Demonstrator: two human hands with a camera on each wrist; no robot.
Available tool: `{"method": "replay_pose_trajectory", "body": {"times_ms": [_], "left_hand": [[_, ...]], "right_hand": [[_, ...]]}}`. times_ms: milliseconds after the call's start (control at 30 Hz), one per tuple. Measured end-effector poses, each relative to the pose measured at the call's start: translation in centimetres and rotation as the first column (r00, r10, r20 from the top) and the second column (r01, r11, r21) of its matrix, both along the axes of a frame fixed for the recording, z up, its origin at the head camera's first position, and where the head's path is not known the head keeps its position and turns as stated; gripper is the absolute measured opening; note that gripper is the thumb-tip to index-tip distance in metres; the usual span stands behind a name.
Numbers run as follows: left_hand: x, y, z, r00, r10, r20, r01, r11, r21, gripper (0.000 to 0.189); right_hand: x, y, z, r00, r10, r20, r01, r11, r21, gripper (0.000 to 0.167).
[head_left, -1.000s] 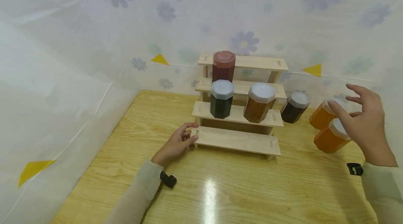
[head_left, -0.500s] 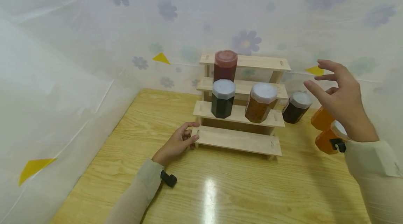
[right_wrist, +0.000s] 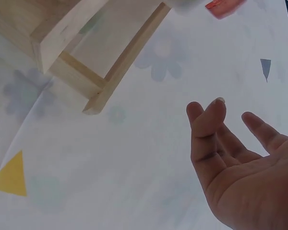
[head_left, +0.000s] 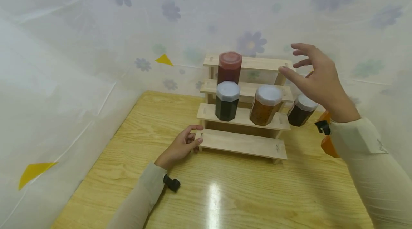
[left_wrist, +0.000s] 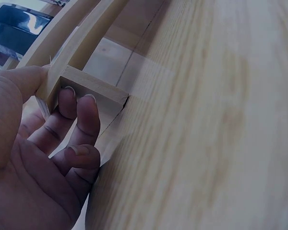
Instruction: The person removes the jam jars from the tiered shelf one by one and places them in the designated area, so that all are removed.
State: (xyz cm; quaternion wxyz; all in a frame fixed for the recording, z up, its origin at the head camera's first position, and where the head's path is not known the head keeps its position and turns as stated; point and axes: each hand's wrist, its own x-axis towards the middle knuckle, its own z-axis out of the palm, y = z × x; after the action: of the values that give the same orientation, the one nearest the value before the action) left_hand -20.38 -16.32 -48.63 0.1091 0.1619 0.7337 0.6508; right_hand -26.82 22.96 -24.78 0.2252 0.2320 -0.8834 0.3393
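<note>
A stepped wooden shelf stands on the table. My left hand pinches the left end of its lowest board; in the left wrist view the thumb lies on top and fingertips are under the board. My right hand hovers in the air by the top tier's right end, fingers spread and holding nothing. A red-lidded jar is on an upper tier, its base hidden. On the second board from the bottom are a dark green jar and a brownish-orange jar, both white-lidded.
Right of the shelf, a dark jar with a white lid stands on the wood-grain table. Orange jars are mostly hidden behind the right wrist and sleeve. A flowered sheet hangs behind and at the left.
My right hand has moved left and up from above the orange jars to the shelf's upper right, still holding nothing. The left hand and the jars have stayed in place.
</note>
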Motion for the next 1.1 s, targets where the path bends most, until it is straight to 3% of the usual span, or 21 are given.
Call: {"method": "replay_pose_trajectory", "body": {"times_ms": [233, 500, 1100], "left_hand": [[0.2, -0.1, -0.1, 1.0, 0.012, 0.013, -0.012, 1.0, -0.026, 0.045], [0.3, -0.2, 0.0, 1.0, 0.015, 0.02, -0.015, 1.0, -0.023, 0.046], [0.3, -0.1, 0.1, 1.0, 0.016, 0.018, -0.016, 1.0, -0.021, 0.048]], "right_hand": [[-0.7, -2.9, 0.8, 0.995, 0.011, 0.1, -0.017, 0.998, 0.059, 0.076], [-1.3, -5.4, 1.6, 0.993, 0.074, 0.091, -0.086, 0.988, 0.127, 0.076], [-3.0, -10.0, 2.5, 0.984, 0.12, 0.129, -0.154, 0.94, 0.305, 0.077]]}}
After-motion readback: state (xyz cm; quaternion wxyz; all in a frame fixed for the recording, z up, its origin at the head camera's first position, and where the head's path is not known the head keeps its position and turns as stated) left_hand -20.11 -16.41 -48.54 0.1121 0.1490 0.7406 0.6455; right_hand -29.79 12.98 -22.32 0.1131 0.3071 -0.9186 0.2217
